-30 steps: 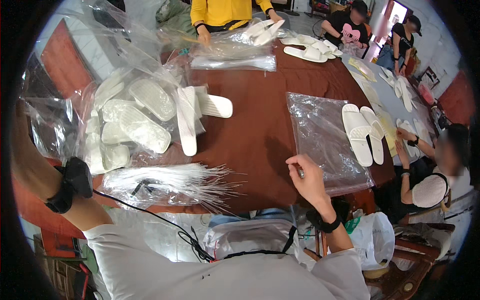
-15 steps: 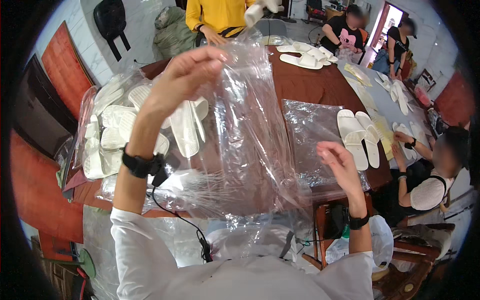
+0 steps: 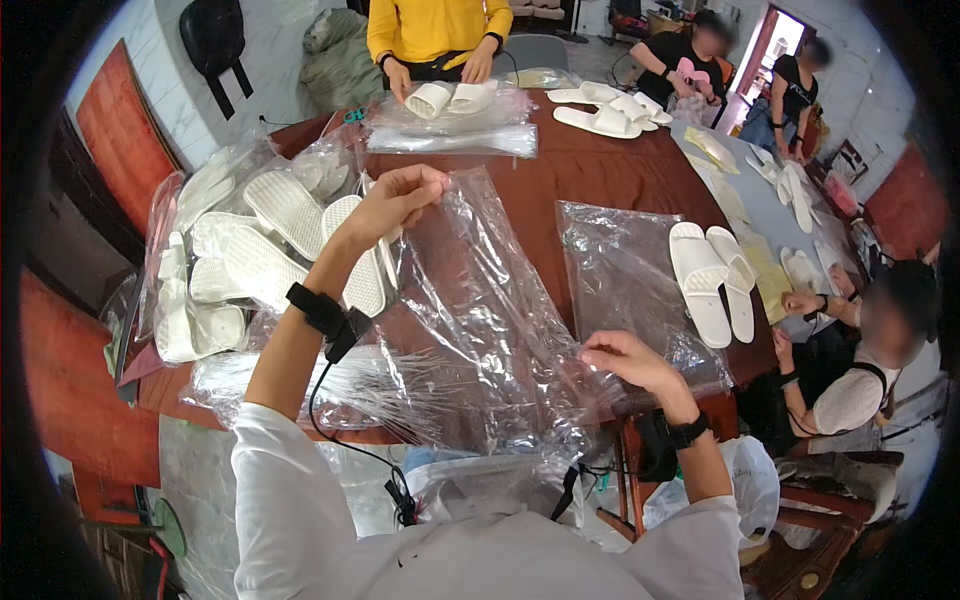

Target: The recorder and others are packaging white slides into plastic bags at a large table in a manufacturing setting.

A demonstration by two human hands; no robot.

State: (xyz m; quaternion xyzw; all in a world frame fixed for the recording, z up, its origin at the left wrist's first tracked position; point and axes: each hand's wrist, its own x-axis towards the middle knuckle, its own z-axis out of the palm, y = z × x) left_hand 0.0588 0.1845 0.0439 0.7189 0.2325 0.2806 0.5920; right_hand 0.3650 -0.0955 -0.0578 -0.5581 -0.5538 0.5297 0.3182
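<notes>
A large clear plastic bag [image 3: 480,290] hangs slanted over the near part of the brown-covered table. My left hand [image 3: 398,205] pinches its upper corner, and the forearm passes over white slippers. At the bag's right edge, the fingertips of my right hand [image 3: 635,362] are closed on the film. Under my left arm lies a heap of white slippers [image 3: 262,265], some in clear wrapping. A bundle of thin white strips [image 3: 330,375] is nearer to me. Right of the bag, a pair of white slippers [image 3: 708,280] rests partly on another flat clear bag [image 3: 625,265].
Across the table, a person in yellow [image 3: 440,30] has hands by two white slippers on a stack of clear bags [image 3: 450,135]. More white slippers [image 3: 605,110] lie at the far right. A seated person [image 3: 850,370] works at the grey table. Wooden chair parts [image 3: 820,510] stand at lower right.
My left hand has come down with the bag's corner. My right hand has moved left and closed on the bag's edge. The person in yellow has lowered slippers onto the stack.
</notes>
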